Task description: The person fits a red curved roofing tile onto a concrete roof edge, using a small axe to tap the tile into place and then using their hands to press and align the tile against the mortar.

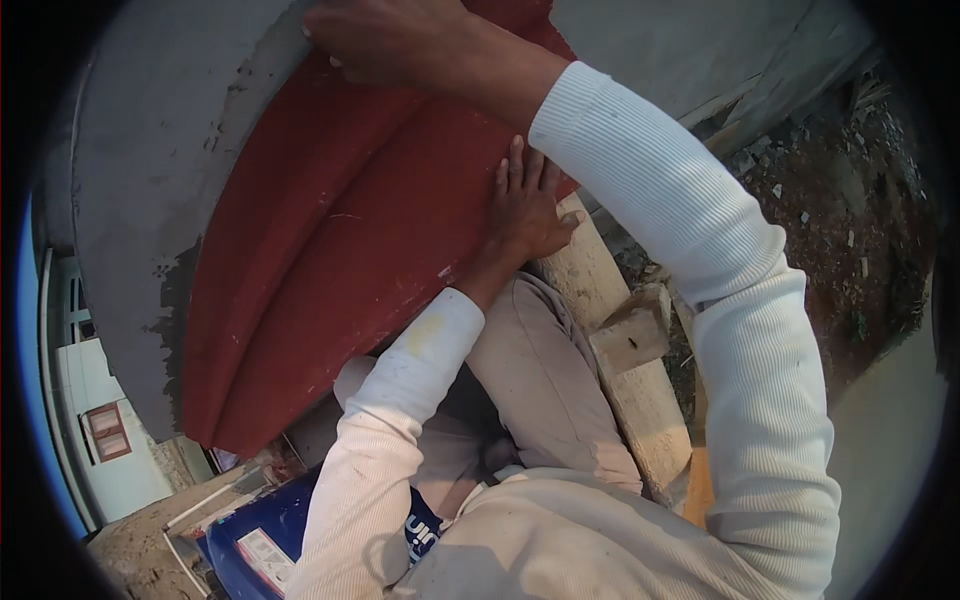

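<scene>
A large dark-red molded surface (330,260) with curved edges and a lengthwise ridge fills the upper middle, set against a grey wall (140,190). My left hand (528,207) lies on its right part, fingers stretched out and spread. Reaching across above it, my right hand (385,42) is closed near the top left edge of the red surface, where it meets the grey wall. Whatever its curled fingers hold, if anything, is hidden. Uneven dark grey patches (180,300) run along the border between red and grey.
I sit with my legs (545,370) beneath the red surface, beside a wooden beam (645,400) with a wood block (635,325) on it. At lower left is a blue bag or sheet (270,520). Rubble-strewn ground (840,230) lies below right; a pale building (105,430) stands left.
</scene>
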A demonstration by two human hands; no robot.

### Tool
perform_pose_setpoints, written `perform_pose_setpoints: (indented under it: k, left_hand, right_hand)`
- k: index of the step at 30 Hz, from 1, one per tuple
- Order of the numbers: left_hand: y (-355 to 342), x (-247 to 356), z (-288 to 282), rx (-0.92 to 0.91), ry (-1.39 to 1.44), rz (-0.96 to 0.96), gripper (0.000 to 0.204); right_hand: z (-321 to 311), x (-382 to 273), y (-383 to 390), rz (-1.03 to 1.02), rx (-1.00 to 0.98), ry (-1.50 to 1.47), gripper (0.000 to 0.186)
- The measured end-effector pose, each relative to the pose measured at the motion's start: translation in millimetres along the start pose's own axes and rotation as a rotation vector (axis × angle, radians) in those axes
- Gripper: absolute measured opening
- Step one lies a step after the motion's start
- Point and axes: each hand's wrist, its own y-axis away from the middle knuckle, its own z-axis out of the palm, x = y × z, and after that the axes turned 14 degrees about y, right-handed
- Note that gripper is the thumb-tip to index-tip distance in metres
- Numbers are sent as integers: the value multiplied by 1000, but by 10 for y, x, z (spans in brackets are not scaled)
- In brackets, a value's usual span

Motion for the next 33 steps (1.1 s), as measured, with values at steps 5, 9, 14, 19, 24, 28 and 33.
perform_pose_setpoints:
  k: [5, 9, 14, 19, 24, 28, 33]
  left_hand:
    - [316, 29, -251, 159, 432, 207, 96]
    - [1292, -358, -271, 387, 876, 107, 86]
    - [2726, -1420, -88, 851, 898, -546, 77]
    - [3710, -2698, 465, 1055, 747, -1048, 93]
    - [3886, -3361, 1078, 1148, 874, -1441, 123]
    - [3771, -3441, 1209, 1231, 893, -1389, 125]
    - [3785, -3394, 1223, 1287, 848, -1333, 124]
  right_hand:
    - [-221, 9, -86, 35, -182, 248, 34]
    - [173, 184, 84, -98, -131, 214, 39]
    - [83, 240, -3, -128, -204, 416, 53]
    - [251, 355, 68, 38, -372, 467, 63]
    - [173, 250, 37, -11, -364, 482, 66]
    - [182, 289, 19, 72, -449, 527, 69]
    - [223, 349, 12, 65, -440, 477, 70]
